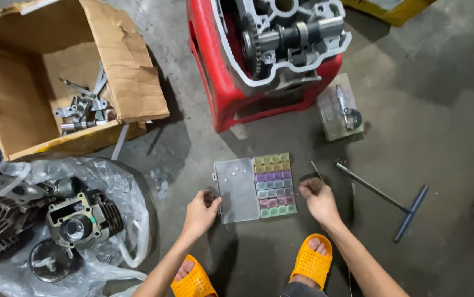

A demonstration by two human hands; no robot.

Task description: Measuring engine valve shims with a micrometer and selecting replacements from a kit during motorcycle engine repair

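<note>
A small clear plastic organiser box [273, 186] lies open on the concrete floor, its lid [237, 190] folded out to the left and rows of coloured compartments on the right. My left hand [201, 212] touches the lid's left edge with curled fingers. My right hand [317, 199] rests just right of the compartments, fingers curled; whether it pinches something small I cannot tell. Both feet wear orange sandals [309, 262] below the box.
A red stool [217, 77] carries an engine cylinder head [286, 38]. A T-handle wrench [388, 199] lies at right, a clear bag with a tool [340, 107] above it. A cardboard box [44, 82] of metal parts and engine parts on plastic sheeting [77, 220] sit at left.
</note>
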